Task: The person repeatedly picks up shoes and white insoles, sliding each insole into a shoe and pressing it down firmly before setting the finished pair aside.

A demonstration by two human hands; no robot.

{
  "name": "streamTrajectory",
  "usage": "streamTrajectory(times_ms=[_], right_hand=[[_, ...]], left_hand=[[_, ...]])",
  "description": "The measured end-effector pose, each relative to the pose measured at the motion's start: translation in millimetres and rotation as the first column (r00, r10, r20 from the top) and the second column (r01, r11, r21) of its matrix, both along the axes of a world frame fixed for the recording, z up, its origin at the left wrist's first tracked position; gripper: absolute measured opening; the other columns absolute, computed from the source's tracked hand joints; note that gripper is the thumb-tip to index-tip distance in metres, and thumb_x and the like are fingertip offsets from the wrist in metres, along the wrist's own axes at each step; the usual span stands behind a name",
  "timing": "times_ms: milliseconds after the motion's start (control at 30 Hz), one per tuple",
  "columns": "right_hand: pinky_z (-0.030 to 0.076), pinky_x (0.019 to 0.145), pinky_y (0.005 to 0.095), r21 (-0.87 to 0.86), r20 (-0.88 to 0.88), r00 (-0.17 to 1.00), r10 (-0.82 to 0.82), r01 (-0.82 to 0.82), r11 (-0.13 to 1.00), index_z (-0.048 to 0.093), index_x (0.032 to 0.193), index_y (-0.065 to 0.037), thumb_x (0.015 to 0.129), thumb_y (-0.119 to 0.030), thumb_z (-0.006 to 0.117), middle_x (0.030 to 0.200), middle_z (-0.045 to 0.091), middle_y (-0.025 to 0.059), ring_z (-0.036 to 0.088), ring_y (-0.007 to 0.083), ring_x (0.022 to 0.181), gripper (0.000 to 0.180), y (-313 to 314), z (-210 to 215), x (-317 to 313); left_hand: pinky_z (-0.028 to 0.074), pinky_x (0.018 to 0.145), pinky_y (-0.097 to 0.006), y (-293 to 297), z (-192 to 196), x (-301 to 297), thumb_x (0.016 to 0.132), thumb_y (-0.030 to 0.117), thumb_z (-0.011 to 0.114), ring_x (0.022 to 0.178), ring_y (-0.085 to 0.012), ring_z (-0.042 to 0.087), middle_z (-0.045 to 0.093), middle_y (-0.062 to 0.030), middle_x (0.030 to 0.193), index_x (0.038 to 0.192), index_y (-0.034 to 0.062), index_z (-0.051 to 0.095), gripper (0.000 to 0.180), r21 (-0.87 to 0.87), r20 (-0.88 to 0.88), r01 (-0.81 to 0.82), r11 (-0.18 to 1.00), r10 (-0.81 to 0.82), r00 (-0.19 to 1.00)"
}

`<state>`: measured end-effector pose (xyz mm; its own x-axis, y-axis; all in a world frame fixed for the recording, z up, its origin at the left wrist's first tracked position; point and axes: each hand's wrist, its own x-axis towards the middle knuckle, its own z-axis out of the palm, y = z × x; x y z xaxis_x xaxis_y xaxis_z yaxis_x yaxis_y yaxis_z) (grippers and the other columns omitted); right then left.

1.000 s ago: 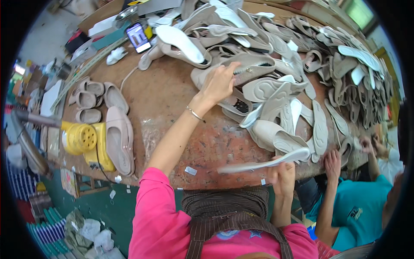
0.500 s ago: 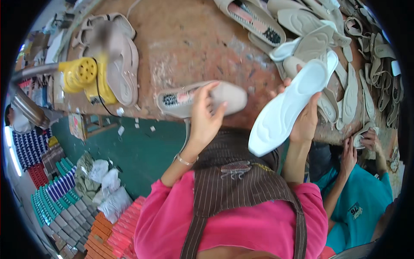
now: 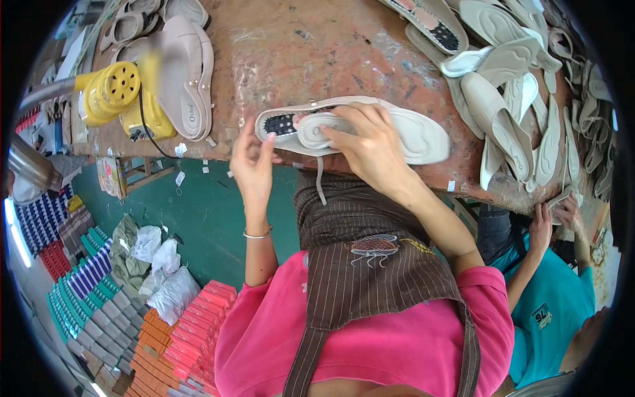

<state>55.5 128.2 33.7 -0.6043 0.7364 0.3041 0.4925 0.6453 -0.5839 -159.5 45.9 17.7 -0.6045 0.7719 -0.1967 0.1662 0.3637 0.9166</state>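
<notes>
Left hand (image 3: 251, 159): at the shoe's heel, fingers bent; whether gripping, cannot tell. Right hand (image 3: 372, 142): holding pale insole (image 3: 423, 137) over beige shoe (image 3: 280, 125), table's (image 3: 297, 49) near edge. Beyond: yellow device (image 3: 114, 92), left; shoe pile (image 3: 499, 126), right.

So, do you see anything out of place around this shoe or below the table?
Yes. A thin strap hangs loose over the edge of the table below the shoe, and white scraps litter the green floor. The insole, under the right hand, looks misaligned: it stops short of the shoe's heel.
</notes>
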Motion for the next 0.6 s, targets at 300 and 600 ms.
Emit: streamTrajectory(times_ms=[300, 600], right_hand=[[0.048, 0.093, 0.0429, -0.076, -0.153, 0.988, 0.008, -0.02, 0.997, 0.077, 0.09, -0.005, 0.069, -0.008, 0.073, 0.11, 0.068, 0.0158, 0.063, 0.0307, 0.105, 0.022, 5.3, -22.3, -60.1], [0.05, 0.093, 0.0425, -0.156, -0.118, 0.992, 0.039, -0.057, 0.986, 0.075, 0.094, 0.0, 0.069, -0.005, 0.072, 0.115, 0.065, 0.0188, 0.061, 0.0338, 0.108, 0.025, 5.0, -28.3, -79.5]], left_hand=[[0.054, 0.06, -0.022, 0.7, -28.8, -13.7, 0.082, 0.004, 0.078, 0.074, -0.008, 0.061, 0.057, -0.0049, 0.096, 0.12, -0.0073, 0.062, 0.043, 0.13, -0.039, 0.114, 0.985, -0.11, 0.993], [0.051, 0.053, -0.02, 15.7, -23.9, -11.1, 0.084, 0.001, 0.075, 0.064, -0.0051, 0.059, 0.066, -0.0044, 0.084, 0.111, -0.0064, 0.065, 0.03, 0.139, 0.099, 0.004, 0.99, -0.018, 0.995]])
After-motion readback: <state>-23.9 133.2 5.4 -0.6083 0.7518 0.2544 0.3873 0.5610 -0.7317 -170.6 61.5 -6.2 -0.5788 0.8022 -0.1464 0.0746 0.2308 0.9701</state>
